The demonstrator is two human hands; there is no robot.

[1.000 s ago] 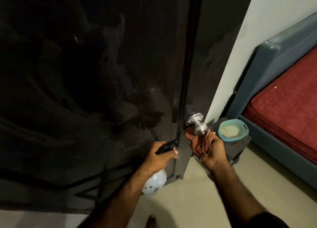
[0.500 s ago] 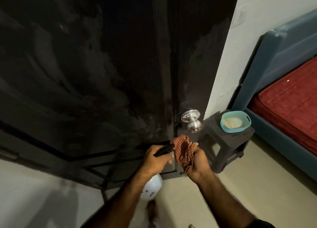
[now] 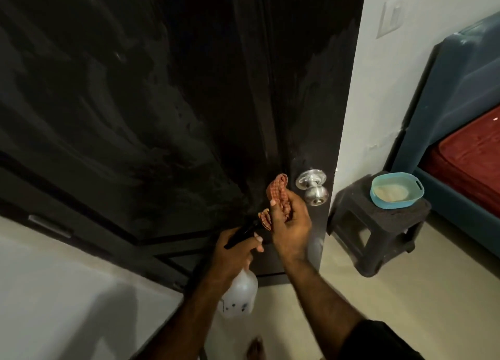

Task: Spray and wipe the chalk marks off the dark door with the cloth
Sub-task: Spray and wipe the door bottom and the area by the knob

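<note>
The dark door (image 3: 151, 110) fills the left and middle of the view, its surface streaked with pale smears. A silver door knob (image 3: 312, 187) sticks out near its right edge. My right hand (image 3: 290, 224) grips a bunched red checked cloth (image 3: 277, 192) just left of the knob, against the door. Below it, my left hand (image 3: 234, 254) holds a white spray bottle (image 3: 239, 296) by its black trigger head, the nozzle pointing toward the door.
A dark plastic stool (image 3: 378, 232) stands right of the door with a teal bowl (image 3: 396, 190) on top. A blue-framed bed with a red mattress (image 3: 476, 154) lies at the far right. A white wall with a switch plate (image 3: 393, 13) is behind the stool. Beige floor lies below.
The view shifted left and down. My right hand left the knob with the cloth, dropped, then rose beside the knob. My left hand kept holding the bottle.
</note>
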